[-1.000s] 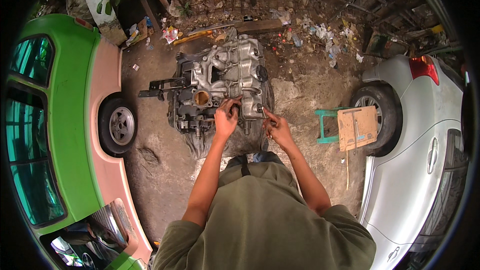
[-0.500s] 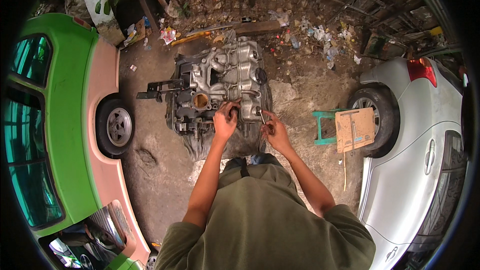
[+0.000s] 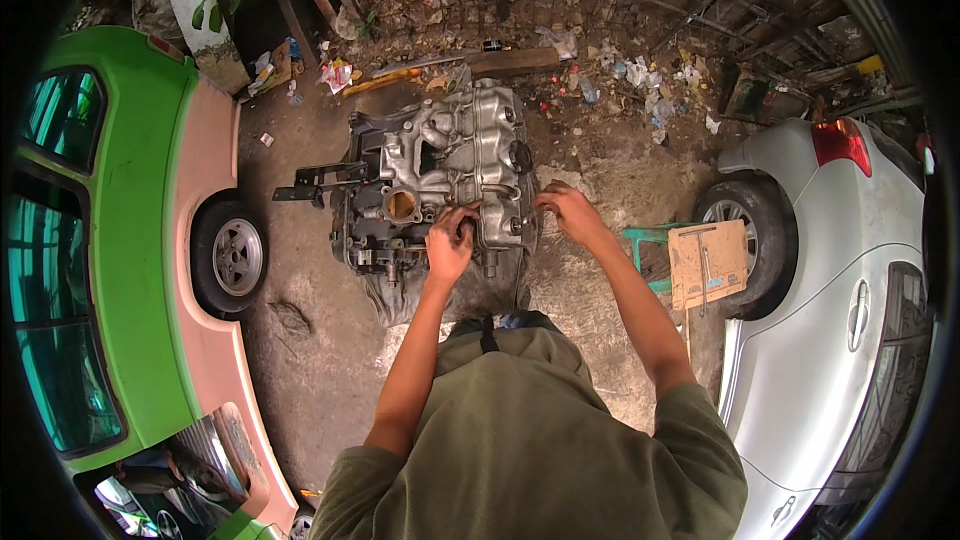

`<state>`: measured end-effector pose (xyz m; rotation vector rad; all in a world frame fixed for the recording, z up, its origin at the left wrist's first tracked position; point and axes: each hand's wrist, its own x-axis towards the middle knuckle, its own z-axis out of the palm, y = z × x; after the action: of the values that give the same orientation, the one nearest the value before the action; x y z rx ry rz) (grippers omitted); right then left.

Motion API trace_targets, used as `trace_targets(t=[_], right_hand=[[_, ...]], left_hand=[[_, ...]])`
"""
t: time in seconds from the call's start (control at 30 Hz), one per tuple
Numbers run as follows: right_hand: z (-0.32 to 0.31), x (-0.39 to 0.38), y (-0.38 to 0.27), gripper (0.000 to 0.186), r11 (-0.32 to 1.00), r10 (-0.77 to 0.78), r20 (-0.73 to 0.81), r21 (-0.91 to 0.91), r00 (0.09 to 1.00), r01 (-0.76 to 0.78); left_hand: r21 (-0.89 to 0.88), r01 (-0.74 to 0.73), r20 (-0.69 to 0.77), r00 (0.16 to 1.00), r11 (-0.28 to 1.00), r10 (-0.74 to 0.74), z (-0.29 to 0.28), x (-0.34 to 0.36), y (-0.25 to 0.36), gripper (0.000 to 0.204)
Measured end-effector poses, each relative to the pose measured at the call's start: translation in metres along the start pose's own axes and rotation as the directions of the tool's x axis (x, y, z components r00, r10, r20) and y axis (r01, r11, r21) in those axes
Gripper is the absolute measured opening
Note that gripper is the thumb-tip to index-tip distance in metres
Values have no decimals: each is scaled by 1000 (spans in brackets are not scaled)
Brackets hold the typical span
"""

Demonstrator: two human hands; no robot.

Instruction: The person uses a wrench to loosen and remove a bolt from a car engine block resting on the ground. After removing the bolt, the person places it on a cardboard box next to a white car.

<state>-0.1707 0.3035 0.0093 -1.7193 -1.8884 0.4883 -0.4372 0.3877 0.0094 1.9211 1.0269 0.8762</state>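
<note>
Atop engine point(image 3: 440, 178), I see metal cover point(image 3: 494, 162) in place; left hand point(image 3: 450, 242) curled, right hand point(image 3: 568, 212) half-curled alongside, can't tell grips.

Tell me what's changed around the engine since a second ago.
The right-hand grip moved forward and slightly right along the side of the engine, away from the near right corner of its silvery cover. Whether it let go of anything is too small to tell. The left-hand grip stayed on the engine; the engine and green stool stayed put.
</note>
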Motion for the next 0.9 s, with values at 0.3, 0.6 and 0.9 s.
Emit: trace_targets(t=[0.3, 0.6, 0.9], right_hand=[[46, -64, -32, 47, 590, 567, -4, 700, 824, -403], [52, -71, -94, 46, 732, 583, -141, 518, 800, -443], [41, -66, -102, 44, 705, 553, -32, 551, 833, -447]], left_hand=[[34, -13, -6, 1000, 999, 14, 0, 0, 1, 23], [78, 32, 34, 999, 996, -35, -1, -1, 0, 24], [6, 15, 7, 1000, 1000, -16, -1, 0, 2, 24]])
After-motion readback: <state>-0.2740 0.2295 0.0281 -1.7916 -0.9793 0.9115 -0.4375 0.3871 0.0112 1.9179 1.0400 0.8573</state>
